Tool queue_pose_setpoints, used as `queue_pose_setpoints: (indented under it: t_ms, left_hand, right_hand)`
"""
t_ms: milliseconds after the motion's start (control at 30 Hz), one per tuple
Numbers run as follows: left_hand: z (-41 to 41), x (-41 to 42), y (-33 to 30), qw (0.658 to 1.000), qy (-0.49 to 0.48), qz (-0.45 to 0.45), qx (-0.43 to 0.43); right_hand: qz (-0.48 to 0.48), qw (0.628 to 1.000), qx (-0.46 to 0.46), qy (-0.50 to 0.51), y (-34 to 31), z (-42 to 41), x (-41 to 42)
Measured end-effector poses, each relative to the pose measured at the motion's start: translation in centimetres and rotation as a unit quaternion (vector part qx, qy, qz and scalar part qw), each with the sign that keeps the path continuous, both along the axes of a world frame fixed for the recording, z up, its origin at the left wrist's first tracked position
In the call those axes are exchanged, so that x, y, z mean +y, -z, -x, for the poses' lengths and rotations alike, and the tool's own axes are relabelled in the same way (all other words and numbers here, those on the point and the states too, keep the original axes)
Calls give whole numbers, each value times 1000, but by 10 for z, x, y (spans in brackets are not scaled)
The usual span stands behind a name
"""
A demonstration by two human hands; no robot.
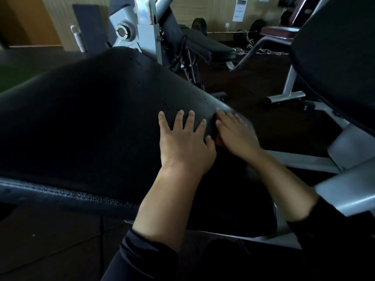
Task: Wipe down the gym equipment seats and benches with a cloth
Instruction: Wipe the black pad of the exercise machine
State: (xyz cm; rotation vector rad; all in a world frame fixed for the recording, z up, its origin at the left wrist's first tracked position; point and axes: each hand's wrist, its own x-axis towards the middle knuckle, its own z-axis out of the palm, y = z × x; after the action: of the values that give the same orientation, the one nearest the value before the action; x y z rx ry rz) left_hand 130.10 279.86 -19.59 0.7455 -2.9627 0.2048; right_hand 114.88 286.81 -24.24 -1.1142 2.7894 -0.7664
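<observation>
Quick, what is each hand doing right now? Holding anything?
Left hand: open, fingers spread flat on the black bench pad, holding nothing.
Right hand: open, blurred, fingers straight against the pad's edge; no cloth can be made out.

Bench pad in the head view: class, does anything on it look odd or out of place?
Yes. Small droplets dot the black bench pad just beyond the left hand, trailing up along its right edge. No cloth is clearly visible; the blurred right hand lies at the pad's edge.

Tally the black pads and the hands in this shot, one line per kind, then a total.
Black pads: 3, the big pad under the hands, a bench pad behind, a pad at right
Hands: 2, left hand, right hand
Total: 5
</observation>
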Motion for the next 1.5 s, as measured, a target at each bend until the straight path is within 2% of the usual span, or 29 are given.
queue_pose_setpoints:
  t_ms: [100, 200, 300, 400, 533, 667, 733, 800, 867, 967, 1133, 1300, 1400, 1500]
  left_hand:
    - [0, 0, 1, 1000, 1, -3, 0]
    - [0, -1, 2, 1000, 2, -8, 4]
    - [0, -1, 2, 1000, 4, -6, 5]
    - [1, -1, 0, 1000, 3, -16, 4]
    - [1, -1, -6, 998, 10, -61, 6]
    - [-13, -4, -21, 974, 25, -182, 134]
    - [-23, -16, -32, 982, 16, -132, 135]
    - [-32, -37, -38, 995, -14, -53, 83]
    - [-37, -56, -37, 998, -46, -22, 27]
    - [-37, -61, -28, 998, -55, 7, 4]
    - [-32, -61, -24, 998, -63, 15, 19]
    - [-31, -61, -23, 998, -58, 16, 30]
    - [-31, -62, -23, 998, -55, 14, 35]
    - [-31, -64, -23, 998, -55, 5, 37]
  right_hand:
    - [16, 999, -18, -44, -11, 37, -33]
    - [49, 996, -68, 3, -13, 63, -27]
    - [42, 993, -102, 50, -9, 62, 1]
    - [15, 996, -73, 58, -4, 42, 11]
    - [18, 1000, -5, -25, -8, 7, 3]
    - [42, 990, -40, -125, -22, -23, -13]
    - [39, 990, -26, -133, -22, -28, -19]
    - [45, 992, -29, -118, -21, -29, -21]
    - [55, 993, -30, -97, -21, -32, -18]
    - [75, 992, -43, -95, -23, -39, -14]
    - [62, 986, -7, -156, -27, -45, -23]
    - [48, 980, 20, -190, -41, -13, -84]
    - [95, 983, -20, -159, -45, 33, -105]
    - [76, 992, -56, -83, -35, 67, -93]
